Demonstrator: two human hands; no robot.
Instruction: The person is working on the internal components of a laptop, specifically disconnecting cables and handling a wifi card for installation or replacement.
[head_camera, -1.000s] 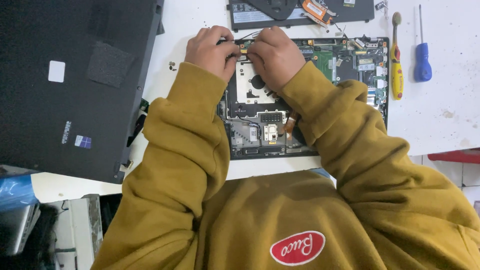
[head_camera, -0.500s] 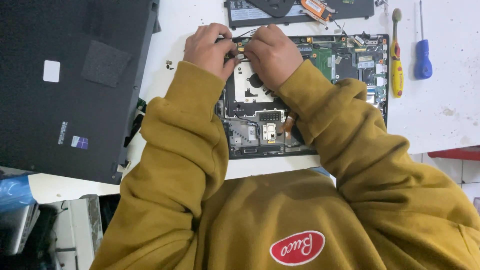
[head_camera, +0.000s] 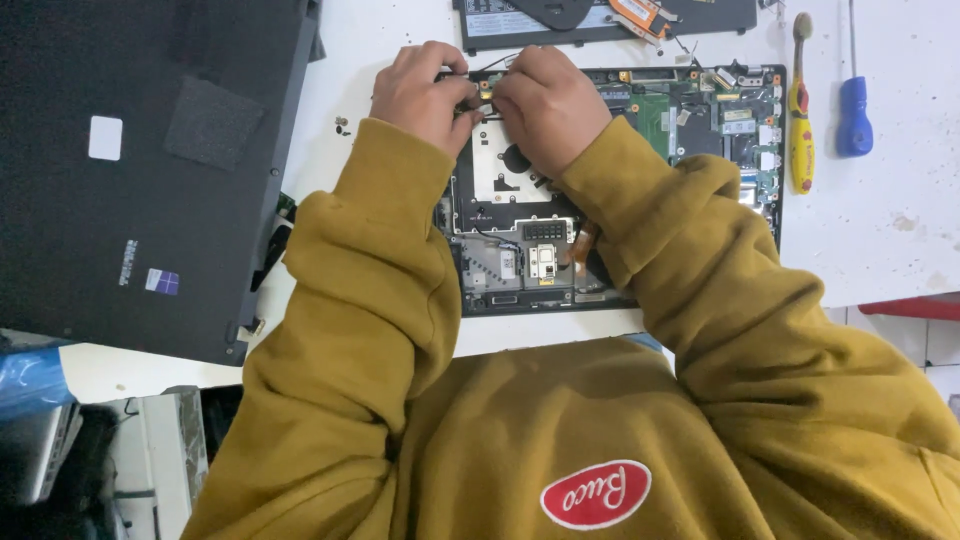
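White workbench (head_camera: 900, 240) is pretty cluttered: opened laptop chassis (head_camera: 620, 200) sits in the middle, bottom cover (head_camera: 150, 170) already off and lying to the left, battery (head_camera: 600, 20) pulled and parked above. Left hand (head_camera: 420, 95) and right hand (head_camera: 545, 105) are both curled, pinching a small part at the top edge, can't tell exactly what. Green board's exposed, so teardown looks well underway, with plenty of parts left inside. Yellow screwdriver (head_camera: 800, 120) and blue screwdriver (head_camera: 855, 115) lie off right.

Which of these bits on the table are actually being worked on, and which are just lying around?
In use: left hand, right hand, opened laptop base.

Lying about: black laptop cover, yellow screwdriver, blue screwdriver, removed battery, loose screws.
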